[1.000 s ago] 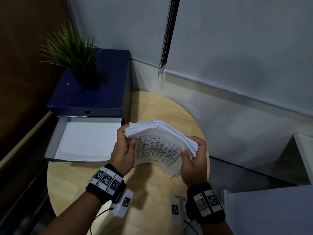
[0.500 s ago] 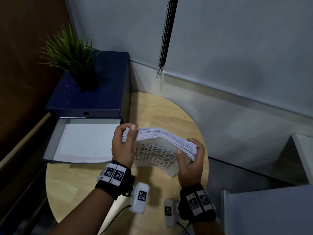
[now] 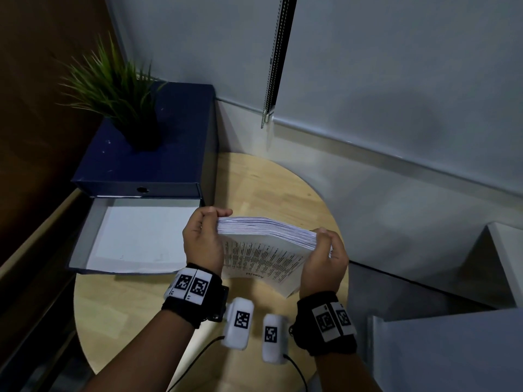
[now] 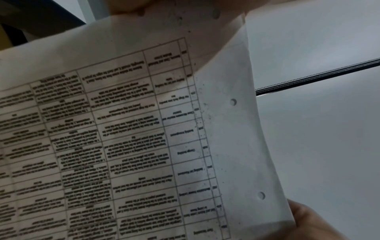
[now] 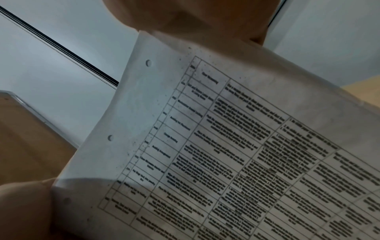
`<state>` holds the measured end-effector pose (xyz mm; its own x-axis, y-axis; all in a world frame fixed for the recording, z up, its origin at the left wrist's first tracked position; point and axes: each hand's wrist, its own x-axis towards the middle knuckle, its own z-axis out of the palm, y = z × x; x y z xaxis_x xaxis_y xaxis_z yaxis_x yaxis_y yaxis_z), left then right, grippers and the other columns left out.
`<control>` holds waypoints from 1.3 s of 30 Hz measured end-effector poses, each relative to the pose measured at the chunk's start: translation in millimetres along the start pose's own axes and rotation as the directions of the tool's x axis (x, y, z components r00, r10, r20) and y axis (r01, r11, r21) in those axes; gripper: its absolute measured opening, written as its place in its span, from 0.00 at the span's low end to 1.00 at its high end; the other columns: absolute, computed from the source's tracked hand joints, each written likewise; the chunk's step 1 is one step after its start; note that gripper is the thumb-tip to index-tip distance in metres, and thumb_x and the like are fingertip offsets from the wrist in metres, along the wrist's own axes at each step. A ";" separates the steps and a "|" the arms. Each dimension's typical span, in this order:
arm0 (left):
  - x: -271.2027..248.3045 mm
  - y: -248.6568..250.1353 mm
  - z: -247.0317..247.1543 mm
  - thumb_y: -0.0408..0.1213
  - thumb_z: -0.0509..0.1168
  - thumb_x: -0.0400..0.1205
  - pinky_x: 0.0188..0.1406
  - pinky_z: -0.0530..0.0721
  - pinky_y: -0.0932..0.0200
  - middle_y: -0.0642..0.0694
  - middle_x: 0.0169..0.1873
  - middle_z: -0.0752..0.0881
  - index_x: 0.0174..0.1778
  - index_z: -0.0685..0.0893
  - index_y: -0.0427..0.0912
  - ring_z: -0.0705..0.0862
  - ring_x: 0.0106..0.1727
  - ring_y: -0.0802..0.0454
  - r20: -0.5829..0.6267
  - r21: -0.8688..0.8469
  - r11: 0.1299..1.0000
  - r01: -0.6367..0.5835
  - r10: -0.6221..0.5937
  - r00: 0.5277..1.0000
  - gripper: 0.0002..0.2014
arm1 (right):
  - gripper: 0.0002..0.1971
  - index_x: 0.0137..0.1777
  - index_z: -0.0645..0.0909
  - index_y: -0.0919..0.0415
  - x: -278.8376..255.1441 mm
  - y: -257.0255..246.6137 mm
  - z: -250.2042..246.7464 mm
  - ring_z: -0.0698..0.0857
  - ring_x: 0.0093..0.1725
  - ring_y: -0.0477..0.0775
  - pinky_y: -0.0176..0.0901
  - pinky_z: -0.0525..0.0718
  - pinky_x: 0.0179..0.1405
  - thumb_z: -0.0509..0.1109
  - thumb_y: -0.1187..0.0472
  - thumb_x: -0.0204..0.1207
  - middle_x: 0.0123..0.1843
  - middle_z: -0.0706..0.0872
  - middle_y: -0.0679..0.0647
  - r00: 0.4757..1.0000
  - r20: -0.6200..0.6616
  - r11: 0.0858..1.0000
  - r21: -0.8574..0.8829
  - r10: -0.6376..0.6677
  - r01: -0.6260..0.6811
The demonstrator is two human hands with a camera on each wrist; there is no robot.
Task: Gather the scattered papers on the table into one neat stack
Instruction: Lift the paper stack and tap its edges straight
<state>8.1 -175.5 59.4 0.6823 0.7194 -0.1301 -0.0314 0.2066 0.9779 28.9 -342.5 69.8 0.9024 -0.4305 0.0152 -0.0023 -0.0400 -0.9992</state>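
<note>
A thick stack of printed papers stands on its long edge above the round wooden table, its printed face turned toward me. My left hand grips the stack's left end, fingers curled over the top edge. My right hand grips its right end the same way. In both wrist views the hole-punched sheet with a printed table fills the frame. The sheet edges at the top look nearly level.
An open dark blue file box with a white sheet in its lid lies on the table's left side. A potted grass plant stands on the box. A blind cord hangs by the wall behind.
The fanned, bowed stack has been squared up and lowered slightly. Both hands slid closer to its ends, and the top edges now lie flatter and more even.
</note>
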 end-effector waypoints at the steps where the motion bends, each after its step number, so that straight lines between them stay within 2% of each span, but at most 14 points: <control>1: 0.9 -0.5 -0.1 0.42 0.59 0.78 0.59 0.81 0.35 0.39 0.43 0.91 0.34 0.85 0.47 0.87 0.52 0.34 0.006 -0.002 1.000 -0.002 0.002 1.000 0.12 | 0.11 0.40 0.82 0.64 1.1 -0.6 0.4 0.78 0.24 0.28 0.19 0.71 0.24 0.63 0.69 0.83 0.25 0.81 0.41 1.000 -0.004 1.000 0.002 -0.002 0.002; 5: 1.9 0.7 -0.9 0.46 0.58 0.80 0.58 0.82 0.39 0.39 0.43 0.91 0.34 0.85 0.45 0.87 0.49 0.38 0.051 0.001 1.000 -0.024 0.024 0.998 0.14 | 0.10 0.41 0.82 0.64 1.5 -2.0 1.5 0.78 0.24 0.29 0.19 0.71 0.23 0.63 0.68 0.83 0.26 0.81 0.43 0.999 0.029 0.999 0.004 -0.036 0.035; 8: 0.9 0.5 -2.7 0.48 0.63 0.76 0.55 0.82 0.40 0.41 0.43 0.91 0.35 0.86 0.49 0.86 0.47 0.44 0.081 0.014 1.000 -0.027 0.026 0.996 0.10 | 0.08 0.40 0.81 0.57 1.5 2.2 1.0 0.81 0.30 0.30 0.20 0.74 0.30 0.68 0.61 0.81 0.29 0.84 0.38 0.993 0.056 0.994 -0.021 -0.105 0.106; 12: 2.8 -0.3 -2.4 0.46 0.62 0.76 0.54 0.82 0.40 0.43 0.40 0.90 0.35 0.85 0.47 0.86 0.46 0.44 0.058 0.040 0.999 -0.012 0.010 0.998 0.10 | 0.07 0.37 0.81 0.52 4.1 4.9 -0.4 0.82 0.33 0.31 0.20 0.74 0.32 0.68 0.59 0.77 0.31 0.85 0.34 0.994 0.062 0.995 -0.035 -0.092 0.094; 18: 5.8 2.5 0.9 0.37 0.58 0.77 0.49 0.79 0.48 0.42 0.37 0.89 0.34 0.82 0.41 0.85 0.43 0.46 0.050 0.013 1.000 0.014 -0.015 0.999 0.10 | 0.15 0.36 0.82 0.54 8.0 3.6 -1.8 0.81 0.33 0.27 0.18 0.74 0.33 0.64 0.72 0.81 0.36 0.83 0.44 0.995 0.082 0.998 -0.024 -0.059 0.061; 22: 5.4 3.4 1.9 0.34 0.55 0.79 0.47 0.80 0.53 0.42 0.36 0.90 0.32 0.81 0.42 0.85 0.42 0.46 0.055 -0.034 0.999 0.027 -0.025 0.998 0.12 | 0.13 0.36 0.81 0.58 7.1 2.1 -1.5 0.77 0.25 0.31 0.19 0.72 0.27 0.61 0.69 0.81 0.28 0.79 0.42 0.991 0.106 0.997 0.007 -0.081 0.081; 24: 5.9 2.7 1.9 0.37 0.55 0.79 0.46 0.80 0.53 0.42 0.36 0.90 0.33 0.80 0.43 0.85 0.41 0.45 0.056 -0.036 0.999 0.020 -0.018 0.998 0.13 | 0.11 0.36 0.81 0.54 8.4 3.6 -1.2 0.77 0.27 0.33 0.23 0.73 0.29 0.59 0.62 0.76 0.26 0.81 0.40 0.988 0.118 0.995 0.023 -0.097 0.095; 27: 9.1 -1.8 1.3 0.41 0.53 0.83 0.50 0.80 0.48 0.42 0.36 0.89 0.32 0.80 0.42 0.86 0.41 0.45 0.054 -0.005 1.000 0.005 -0.004 0.999 0.16 | 0.09 0.39 0.82 0.51 9.8 10.0 -3.4 0.83 0.40 0.47 0.42 0.80 0.42 0.60 0.52 0.75 0.36 0.85 0.41 0.973 0.186 0.991 0.040 -0.134 0.129; 29: 10.2 -3.2 0.9 0.47 0.50 0.86 0.47 0.79 0.51 0.44 0.33 0.88 0.31 0.78 0.41 0.85 0.37 0.50 0.028 0.029 1.000 -0.001 0.000 1.000 0.22 | 0.09 0.46 0.80 0.51 8.6 11.7 -8.1 0.85 0.43 0.47 0.40 0.82 0.43 0.65 0.48 0.73 0.41 0.85 0.41 0.946 0.277 0.986 0.035 -0.168 0.165; 31: 10.7 -2.5 2.4 0.52 0.47 0.87 0.42 0.78 0.55 0.47 0.30 0.88 0.30 0.78 0.42 0.84 0.34 0.54 -0.007 0.067 0.998 -0.013 0.013 1.000 0.26 | 0.12 0.52 0.77 0.51 7.8 12.9 -13.7 0.85 0.42 0.44 0.36 0.84 0.40 0.71 0.54 0.70 0.42 0.85 0.39 0.903 0.385 0.980 0.027 -0.190 0.195; 33: 9.8 1.0 5.7 0.53 0.45 0.89 0.40 0.76 0.57 0.48 0.30 0.87 0.29 0.77 0.42 0.83 0.31 0.59 -0.030 0.109 0.994 -0.018 0.021 0.999 0.29 | 0.18 0.53 0.74 0.50 8.4 15.4 -18.0 0.85 0.43 0.38 0.29 0.82 0.40 0.71 0.68 0.67 0.44 0.85 0.33 0.865 0.455 0.971 -0.008 -0.210 0.240; 35: 10.7 3.1 8.0 0.56 0.45 0.88 0.40 0.75 0.57 0.49 0.29 0.86 0.29 0.77 0.41 0.82 0.30 0.60 -0.049 0.104 0.995 -0.006 0.011 0.999 0.30 | 0.21 0.51 0.74 0.49 11.0 19.2 -19.9 0.85 0.43 0.36 0.24 0.80 0.39 0.69 0.77 0.70 0.44 0.85 0.29 0.865 0.462 0.964 -0.067 -0.198 0.256; 37: 15.4 1.2 5.9 0.65 0.47 0.83 0.44 0.76 0.54 0.50 0.31 0.85 0.31 0.78 0.43 0.82 0.35 0.55 0.006 0.022 1.000 0.003 -0.004 1.000 0.31 | 0.20 0.50 0.75 0.47 15.6 23.7 -22.7 0.85 0.42 0.37 0.25 0.80 0.38 0.71 0.76 0.75 0.44 0.85 0.31 0.873 0.445 0.959 -0.094 -0.199 0.267; 39: 20.4 -5.1 0.2 0.72 0.55 0.75 0.51 0.75 0.50 0.50 0.39 0.85 0.40 0.81 0.47 0.81 0.44 0.52 0.177 -0.067 0.997 -0.043 0.054 0.983 0.29 | 0.17 0.50 0.75 0.44 22.2 26.5 -26.3 0.84 0.41 0.37 0.27 0.81 0.39 0.72 0.69 0.75 0.43 0.85 0.34 0.883 0.425 0.963 -0.079 -0.200 0.257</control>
<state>22.3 -162.1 51.8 0.7982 0.6007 -0.0456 -0.1099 0.2196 0.9694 37.5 -376.9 44.6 0.9802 0.0111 0.1976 0.1952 -0.2204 -0.9557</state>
